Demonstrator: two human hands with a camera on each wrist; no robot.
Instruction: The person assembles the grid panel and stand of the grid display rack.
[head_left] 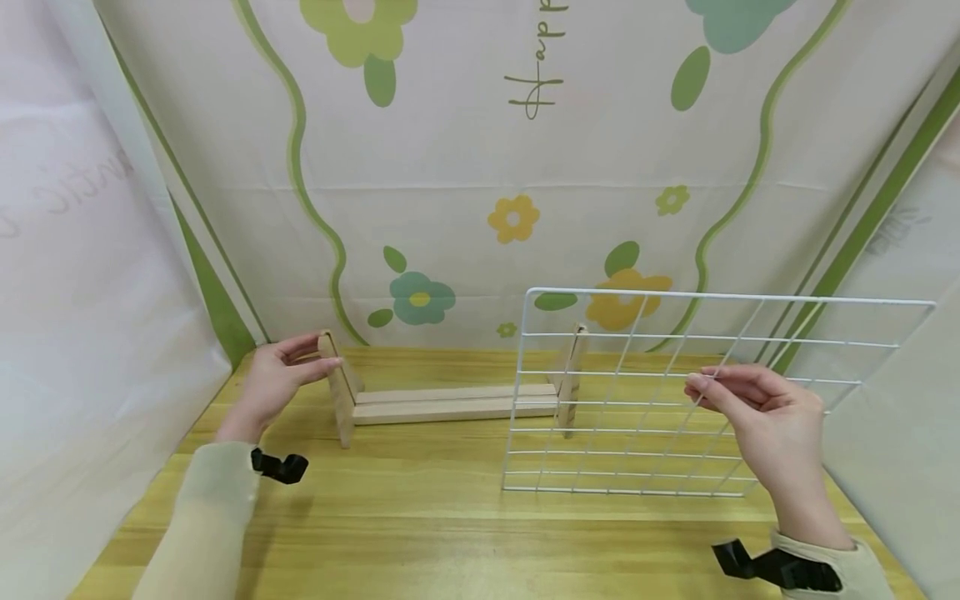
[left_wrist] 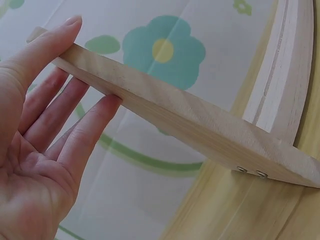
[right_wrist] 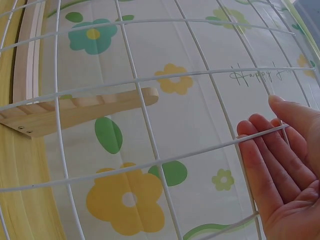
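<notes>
A wooden stand (head_left: 450, 405) with two upright end pieces joined by a slotted crossbar rests on the table. My left hand (head_left: 281, 375) pinches the top of its left end piece (left_wrist: 165, 107) between thumb and fingers; two screw heads show near that piece's foot. My right hand (head_left: 772, 425) holds a white wire grid panel (head_left: 637, 431) by its wires, thumb on the near side and fingertips behind. The panel is raised upright and overlaps the stand's right end piece (right_wrist: 90, 107) in both the head and right wrist views.
The wooden table (head_left: 420, 533) has a yellowish grain. Behind it hangs a white cloth (head_left: 450, 150) printed with flowers and leaves, and more cloth (head_left: 67, 292) closes off the left and right sides. A black strap is on each wrist.
</notes>
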